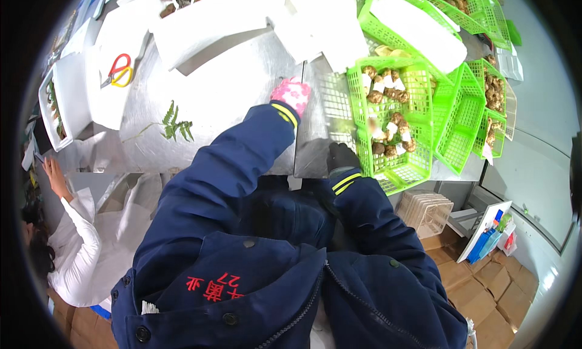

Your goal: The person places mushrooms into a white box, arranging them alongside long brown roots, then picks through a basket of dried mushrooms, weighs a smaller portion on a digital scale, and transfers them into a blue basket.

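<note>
My left hand point(291, 96), in a pink-and-white patterned glove, is on the metal table near a seam in its top. Its fingers look curled in; whether anything is in them is hidden. My right hand point(342, 157), in a dark glove, is beside the near left side of a green mesh basket point(357, 116). Its fingers blend into shadow, so their grip does not show. Inside the basket, brown knobbly mushrooms point(400, 129) with white bands lie in two groups. A green fern-like sprig point(176, 126) lies on the table to the left.
Scissors point(121, 71) with red and yellow handles lie on a white surface at the far left. More green baskets point(464, 122) crowd the right side. White foam boxes point(212, 22) stand at the back. Another person point(76, 246) in white is at the left.
</note>
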The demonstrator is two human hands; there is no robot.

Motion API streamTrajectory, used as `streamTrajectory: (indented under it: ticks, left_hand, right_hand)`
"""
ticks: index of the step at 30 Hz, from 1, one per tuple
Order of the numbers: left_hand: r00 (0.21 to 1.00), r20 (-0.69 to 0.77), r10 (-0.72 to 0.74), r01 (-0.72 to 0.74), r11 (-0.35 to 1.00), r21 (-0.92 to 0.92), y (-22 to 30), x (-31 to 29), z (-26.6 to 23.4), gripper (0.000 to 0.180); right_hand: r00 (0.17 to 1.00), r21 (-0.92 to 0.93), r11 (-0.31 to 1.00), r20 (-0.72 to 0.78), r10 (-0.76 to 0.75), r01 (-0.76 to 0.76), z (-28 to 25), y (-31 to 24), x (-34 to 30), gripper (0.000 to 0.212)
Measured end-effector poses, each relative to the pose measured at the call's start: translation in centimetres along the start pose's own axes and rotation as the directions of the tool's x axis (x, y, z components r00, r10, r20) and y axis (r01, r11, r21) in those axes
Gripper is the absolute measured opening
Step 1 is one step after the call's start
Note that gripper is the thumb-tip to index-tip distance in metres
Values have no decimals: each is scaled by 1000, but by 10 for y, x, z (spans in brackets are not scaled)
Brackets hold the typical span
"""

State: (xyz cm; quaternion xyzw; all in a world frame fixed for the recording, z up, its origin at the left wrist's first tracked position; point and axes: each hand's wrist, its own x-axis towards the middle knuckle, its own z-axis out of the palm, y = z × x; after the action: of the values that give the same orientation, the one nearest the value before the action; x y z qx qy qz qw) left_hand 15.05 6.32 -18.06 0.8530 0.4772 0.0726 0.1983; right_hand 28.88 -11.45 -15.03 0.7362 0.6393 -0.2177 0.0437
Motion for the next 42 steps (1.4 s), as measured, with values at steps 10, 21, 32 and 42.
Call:
streamTrajectory:
  ticks: [10,21,32,42]
  left_hand:
    - [943,106,-316,260,498,-827,-73,-1,-80,6]
    - [826,-251,-504,57,518,-854,-216,94,-281,12]
    - [799,-223,-558,69,454,-888,-249,176,-274,17]
    - [779,-479,-403,6,770,-638,-232,145,-280,24]
  right_hand:
    - [954,218,972,-299,-23,92,-8,-27,69,20]
    - [874,-81,977,-436,-213,198,-11,-56,139,9]
    - [945,-111,979,-262,-193,169,-30,-63,144,14]
    - [956,-94,988,-257,-141,120,-24,-66,142,15]
